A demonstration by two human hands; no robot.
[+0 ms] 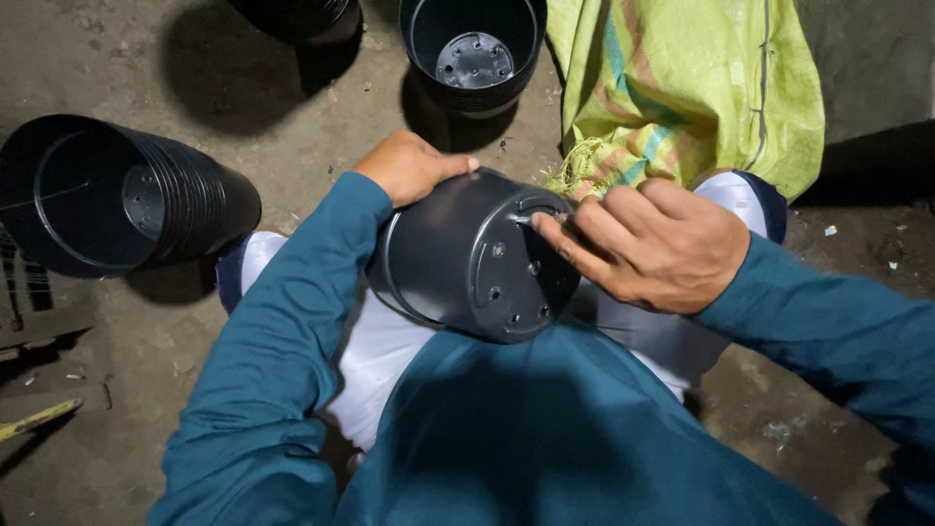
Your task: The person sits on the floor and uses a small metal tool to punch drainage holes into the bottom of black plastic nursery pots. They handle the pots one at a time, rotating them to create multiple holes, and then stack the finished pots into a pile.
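Gripping black pot (467,258) in left hand (409,166) | right hand (653,244) fingertips on base | upright pot (474,49) empty

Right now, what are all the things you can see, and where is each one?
Plastic pot: one, black, on the lap, turned on its side so its holed bottom faces the camera.
Stack of pots lying down: one stack, black, on the floor at the left.
Stack of upright pots: one stack, black, on the floor at the top middle.
More pots: black, top edge, cut off, count unclear.
Woven sack: one, yellow-green with stripes, top right.
Floor: grey, dusty concrete.
Left hand: gripping the pot's upper side.
Right hand: fingertips pressed on the pot's bottom rim.
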